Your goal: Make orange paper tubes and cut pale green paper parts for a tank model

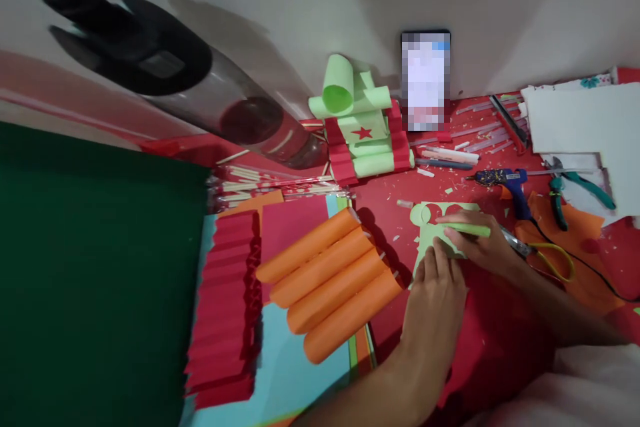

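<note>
A light green paper sheet (429,238) lies on the red tabletop, with round holes cut near its upper edge and a loose paper disc (418,215) beside them. My left hand (436,283) presses on this sheet with its fingers stretched out. Above and to the right, my right hand (483,240) grips a slim light green pen-like tool (470,229); its tip points left over the sheet near the holes. Whether it is a pen or a cutter cannot be made out. Scissors with yellow handles (557,260) lie partly behind my right wrist.
A rolled-paper model (367,140) and a phone (426,80) stand against the wall. To the right are a glue gun (503,180), green-handled pliers (583,188) and white board (585,117). Orange paper tubes (330,287), folded red paper (225,307) and a tall bottle (215,100) occupy the left.
</note>
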`<state>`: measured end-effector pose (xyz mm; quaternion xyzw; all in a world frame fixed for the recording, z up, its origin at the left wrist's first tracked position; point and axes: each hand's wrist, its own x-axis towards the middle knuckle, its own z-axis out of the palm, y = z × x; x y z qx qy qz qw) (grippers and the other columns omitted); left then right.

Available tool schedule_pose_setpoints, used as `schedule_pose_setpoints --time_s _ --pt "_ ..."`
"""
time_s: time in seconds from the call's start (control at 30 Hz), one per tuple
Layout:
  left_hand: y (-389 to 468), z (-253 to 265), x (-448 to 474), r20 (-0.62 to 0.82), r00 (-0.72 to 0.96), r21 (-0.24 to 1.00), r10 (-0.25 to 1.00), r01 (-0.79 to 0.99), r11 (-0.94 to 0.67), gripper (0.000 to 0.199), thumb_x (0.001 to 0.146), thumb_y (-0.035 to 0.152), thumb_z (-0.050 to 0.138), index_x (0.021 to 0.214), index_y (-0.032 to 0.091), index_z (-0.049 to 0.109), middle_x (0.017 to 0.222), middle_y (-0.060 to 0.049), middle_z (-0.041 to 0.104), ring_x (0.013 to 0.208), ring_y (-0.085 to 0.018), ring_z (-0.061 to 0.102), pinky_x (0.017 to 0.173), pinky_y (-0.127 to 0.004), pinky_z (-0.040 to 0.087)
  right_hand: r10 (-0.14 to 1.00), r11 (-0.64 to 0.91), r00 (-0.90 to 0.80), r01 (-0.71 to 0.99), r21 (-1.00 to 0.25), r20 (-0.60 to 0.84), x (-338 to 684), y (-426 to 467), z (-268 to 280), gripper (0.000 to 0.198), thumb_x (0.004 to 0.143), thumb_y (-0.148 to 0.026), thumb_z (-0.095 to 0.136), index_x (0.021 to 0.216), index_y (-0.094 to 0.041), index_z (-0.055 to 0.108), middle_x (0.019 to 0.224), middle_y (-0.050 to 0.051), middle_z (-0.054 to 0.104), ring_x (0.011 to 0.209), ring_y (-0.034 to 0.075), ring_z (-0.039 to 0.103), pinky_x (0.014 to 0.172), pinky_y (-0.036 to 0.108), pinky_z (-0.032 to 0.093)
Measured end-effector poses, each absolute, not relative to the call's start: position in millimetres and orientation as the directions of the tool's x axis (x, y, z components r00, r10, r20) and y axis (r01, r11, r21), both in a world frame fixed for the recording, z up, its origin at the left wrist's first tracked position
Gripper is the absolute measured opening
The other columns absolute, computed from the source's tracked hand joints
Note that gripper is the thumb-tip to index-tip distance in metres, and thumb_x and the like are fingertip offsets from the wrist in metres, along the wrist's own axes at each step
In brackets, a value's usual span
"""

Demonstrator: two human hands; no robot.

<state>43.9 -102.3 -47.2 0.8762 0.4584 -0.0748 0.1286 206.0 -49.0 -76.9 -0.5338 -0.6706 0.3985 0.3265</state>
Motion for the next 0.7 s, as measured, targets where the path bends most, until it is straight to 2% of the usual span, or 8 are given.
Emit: schedule_pose_setpoints --time_s 0.03,0.1,0.23,0.43,0.7 --pt "-102 -48 43 -0.242 0.566 0.161 0.788 0.824 -0.543 0.046 0.101 0.024 0.067 0.142 0.003 0.067 0.151 -0.031 0.060 0.129 -0.033 0.070 0.101 -0.040 0.064 0.972 0.159 -0.230 0.491 -0.856 0.048 206 -49 -77 0.020 0.100 -0.027 0.061 0.108 -0.024 0.079 0.104 0.006 0.082 0.093 0.020 0.076 0.087 0.034 0.057" --pt "-101 -48 41 -0.232 0.565 0.164 0.792 0.825 -0.541 0.046 0.101 0.017 0.064 0.144 0.002 0.065 0.152 -0.030 0.060 0.128 -0.032 0.071 0.100 -0.038 0.064 0.970 0.187 -0.233 0.534 -0.824 0.070 206 -49 -77 0.017 0.097 -0.022 0.060 0.099 -0.023 0.077 0.096 0.005 0.082 0.086 0.019 0.075 0.082 0.032 0.055" --pt "-99 -48 39 -0.239 0.580 0.186 0.779 0.815 -0.549 0.044 0.101 0.029 0.068 0.137 0.003 0.070 0.152 -0.031 0.059 0.128 -0.034 0.071 0.099 -0.039 0.065 0.987 0.094 -0.162 0.595 -0.798 -0.004 204 -47 -73 0.008 0.089 -0.023 0.062 0.083 -0.022 0.067 0.078 0.001 0.075 0.069 0.015 0.066 0.065 0.027 0.047" --pt "-101 -43 38 -0.247 0.589 0.177 0.769 0.808 -0.562 0.045 0.100 0.037 0.071 0.132 0.005 0.074 0.152 -0.031 0.059 0.129 -0.035 0.071 0.098 -0.041 0.065 0.983 -0.041 -0.128 0.559 -0.828 -0.135 203 -45 -74 0.005 0.088 -0.026 0.063 0.086 -0.022 0.065 0.069 -0.002 0.068 0.055 0.012 0.056 0.056 0.025 0.040" --pt "-117 -49 38 -0.266 0.568 0.204 0.779 0.823 -0.530 0.043 0.103 0.027 0.064 0.142 0.009 0.069 0.161 -0.029 0.048 0.143 -0.038 0.060 0.109 -0.048 0.060 0.976 -0.088 -0.139 0.455 -0.886 -0.168 205 -46 -82 0.008 0.093 -0.030 0.065 0.088 -0.023 0.064 0.072 0.000 0.069 0.063 0.016 0.064 0.059 0.027 0.047"
